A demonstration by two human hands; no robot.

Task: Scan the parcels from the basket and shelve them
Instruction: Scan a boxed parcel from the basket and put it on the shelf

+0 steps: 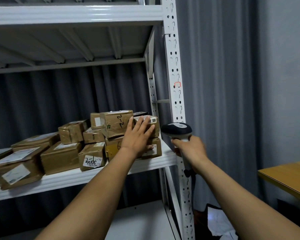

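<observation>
Since the small parcel lies on top of the stack at the right end of the shelf, the step in hand looks like seating it, and a flat, even push suits that best. The left hand presses on its front face with straight, spread fingers, curled round nothing. The fingertips reach up to the parcel's white label, and the palm hangs lower, in front of the larger parcel underneath.

I judge that the push should run straight back, level with the shelf. A downward or sideways lean could shift the tall box touching the parcel's left side, or nudge the parcel towards the white upright just to its right. Once the front face sits flush with the box below, the hand should lift away without dragging.

The right hand is clenched round the handle of the scanner, held just beside the upright and apart from the parcels, so it should stay out of the way. No basket shows plainly in this view.
</observation>
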